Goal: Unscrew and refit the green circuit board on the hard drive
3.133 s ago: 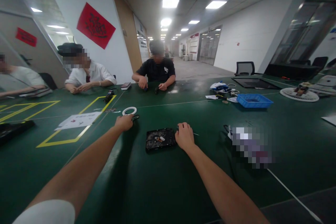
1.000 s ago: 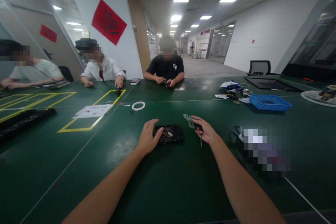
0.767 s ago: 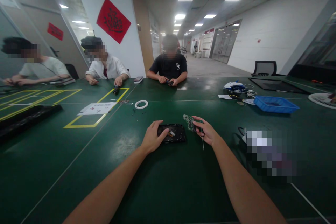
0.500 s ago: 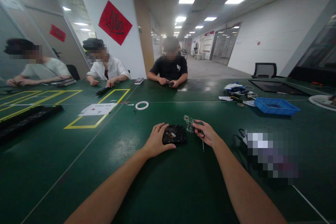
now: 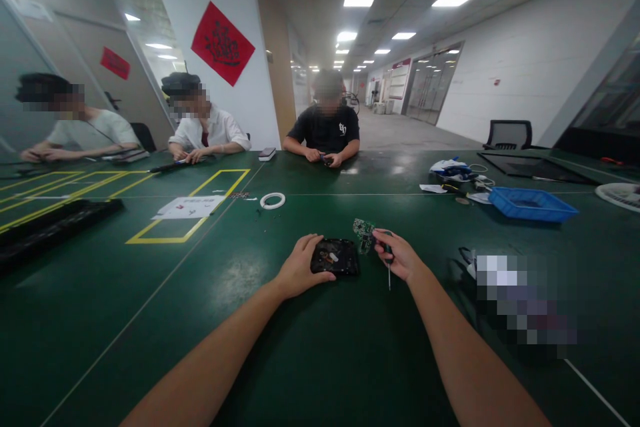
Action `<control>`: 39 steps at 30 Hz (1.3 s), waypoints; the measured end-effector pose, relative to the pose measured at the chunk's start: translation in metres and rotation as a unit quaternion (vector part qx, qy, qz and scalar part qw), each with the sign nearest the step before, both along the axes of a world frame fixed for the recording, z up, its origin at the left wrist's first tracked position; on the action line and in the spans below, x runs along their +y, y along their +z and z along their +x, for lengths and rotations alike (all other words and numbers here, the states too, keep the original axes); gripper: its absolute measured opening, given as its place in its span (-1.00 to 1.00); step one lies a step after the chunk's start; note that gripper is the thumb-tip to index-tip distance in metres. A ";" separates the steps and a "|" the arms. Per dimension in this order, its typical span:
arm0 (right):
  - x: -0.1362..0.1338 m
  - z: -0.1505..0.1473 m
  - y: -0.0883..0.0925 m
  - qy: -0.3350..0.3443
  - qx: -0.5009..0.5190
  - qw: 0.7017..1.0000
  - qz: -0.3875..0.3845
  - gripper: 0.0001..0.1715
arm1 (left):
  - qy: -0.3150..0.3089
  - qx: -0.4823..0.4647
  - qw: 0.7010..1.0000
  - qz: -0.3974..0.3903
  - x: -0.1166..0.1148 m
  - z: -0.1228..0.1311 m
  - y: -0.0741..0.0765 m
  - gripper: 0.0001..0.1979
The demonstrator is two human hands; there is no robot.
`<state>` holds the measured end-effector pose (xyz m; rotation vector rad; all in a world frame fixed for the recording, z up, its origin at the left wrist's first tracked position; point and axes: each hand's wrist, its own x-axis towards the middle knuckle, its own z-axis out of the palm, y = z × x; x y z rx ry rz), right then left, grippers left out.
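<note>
In the head view my left hand (image 5: 301,268) grips the left side of a black device casing (image 5: 345,259), thumb along its near edge and fingers over its far edge. Small parts and bits of copper colour show inside the casing, which lies on the green table (image 5: 320,347). To its right, my right hand (image 5: 399,256) pinches a green circuit board (image 5: 363,235) by its right end. The same hand also holds a screwdriver (image 5: 389,267), its thin shaft pointing down toward me. Board and casing look apart.
A white ring (image 5: 273,201) lies beyond the casing, with tiny dark bits near it. Papers (image 5: 189,207) sit inside yellow tape at left. On the right are a blue tray (image 5: 533,203) and a blurred-out object (image 5: 520,300). Several people sit across the table.
The circuit board has turned and moved slightly right with my right hand, and more of the screwdriver shows. My left hand keeps its grip on the casing. One person opposite has shifted a dark object leftward.
</note>
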<state>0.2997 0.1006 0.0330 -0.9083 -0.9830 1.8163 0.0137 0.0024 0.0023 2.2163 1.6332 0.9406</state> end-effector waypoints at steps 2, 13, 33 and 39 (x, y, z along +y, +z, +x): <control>0.000 0.000 0.001 0.014 0.011 1.000 -0.001 -0.65 | -0.004 0.006 1.000 -0.001 -0.001 0.001 0.001 0.00; -0.010 -0.004 0.010 0.044 0.021 0.999 0.001 -0.70 | -0.007 0.018 1.000 0.011 0.001 0.003 -0.001 -0.06; -0.025 -0.017 0.005 0.074 -0.088 0.993 0.030 -0.29 | -0.003 0.032 0.999 0.007 0.000 0.002 -0.003 -0.07; -0.021 -0.023 -0.002 0.067 -0.086 0.994 0.022 -0.67 | 0.002 0.034 0.999 0.009 0.002 0.005 -0.004 -0.07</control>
